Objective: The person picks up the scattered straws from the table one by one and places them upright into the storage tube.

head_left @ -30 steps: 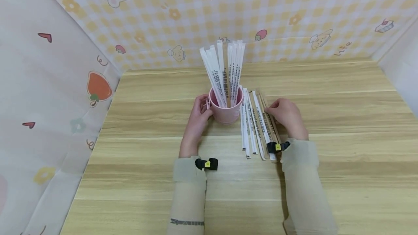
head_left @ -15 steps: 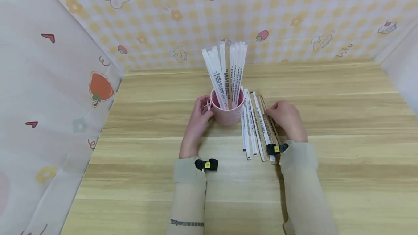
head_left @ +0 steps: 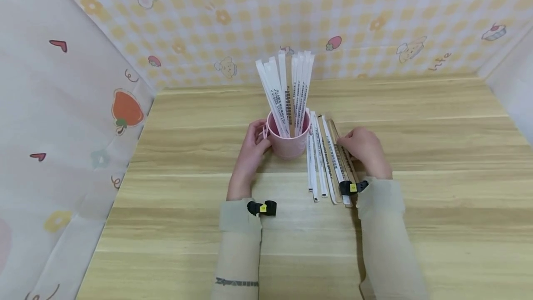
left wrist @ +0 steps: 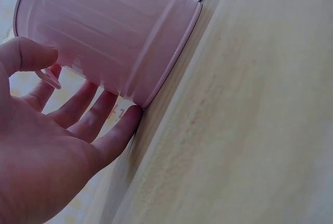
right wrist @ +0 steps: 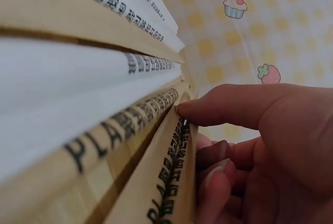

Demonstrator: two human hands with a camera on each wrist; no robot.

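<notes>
In the head view a pink bucket (head_left: 289,148) stands on the table, holding several paper-wrapped straws (head_left: 283,91), mostly white with a brown one among them. My left hand (head_left: 252,142) holds the bucket at its left side, by the small handle. The left wrist view shows the thumb near the handle and the fingertips (left wrist: 132,113) against the bucket's wall, low by its base. To the right, my right hand (head_left: 366,148) pinches a brown paper-wrapped straw (right wrist: 161,182) between thumb and fingers, at the right end of a row of straws (head_left: 322,161).
The row beside the bucket has white and brown wrappers lying side by side on the wooden table (head_left: 187,189). A yellow checked backdrop (head_left: 187,27) rises behind the table, and a white printed sheet (head_left: 54,119) hangs along the left.
</notes>
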